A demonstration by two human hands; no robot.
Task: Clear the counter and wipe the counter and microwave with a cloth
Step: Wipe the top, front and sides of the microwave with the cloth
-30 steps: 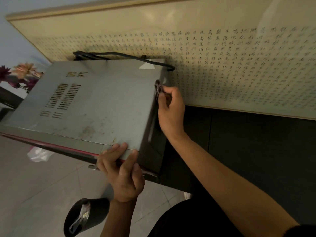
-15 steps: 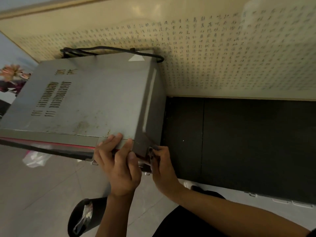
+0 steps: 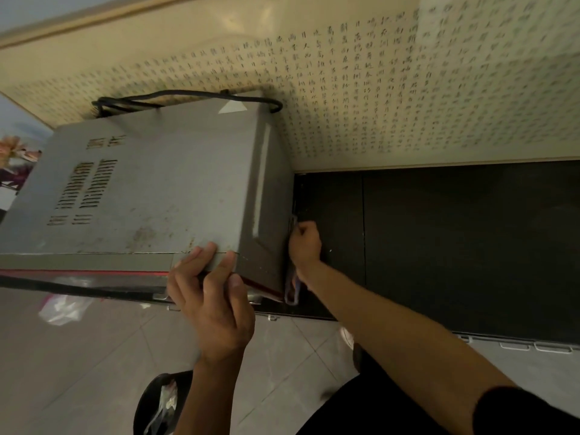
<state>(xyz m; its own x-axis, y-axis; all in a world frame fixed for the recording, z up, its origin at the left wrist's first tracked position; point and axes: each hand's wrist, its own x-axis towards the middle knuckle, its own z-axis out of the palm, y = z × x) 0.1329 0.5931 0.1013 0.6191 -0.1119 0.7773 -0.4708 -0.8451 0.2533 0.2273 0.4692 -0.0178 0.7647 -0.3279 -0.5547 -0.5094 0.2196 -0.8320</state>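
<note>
A grey metal microwave (image 3: 150, 189) with stained top and vent slots stands on the dark counter (image 3: 455, 240) at the left. My left hand (image 3: 213, 296) grips its front right top corner, fingers over the edge. My right hand (image 3: 304, 243) presses a cloth (image 3: 293, 287) against the microwave's right side wall, low down near the counter. Only a strip of the cloth shows below my wrist.
A black power cord (image 3: 188, 97) loops behind the microwave against the wall panel printed with script (image 3: 408, 98). A black bin (image 3: 157, 403) and a plastic bag (image 3: 62, 309) sit on the tiled floor below. Flowers (image 3: 15, 152) show at the far left.
My right hand with the cloth went from the microwave's upper back right edge down to the front corner, then back along the lower right side. My left hand kept its hold.
</note>
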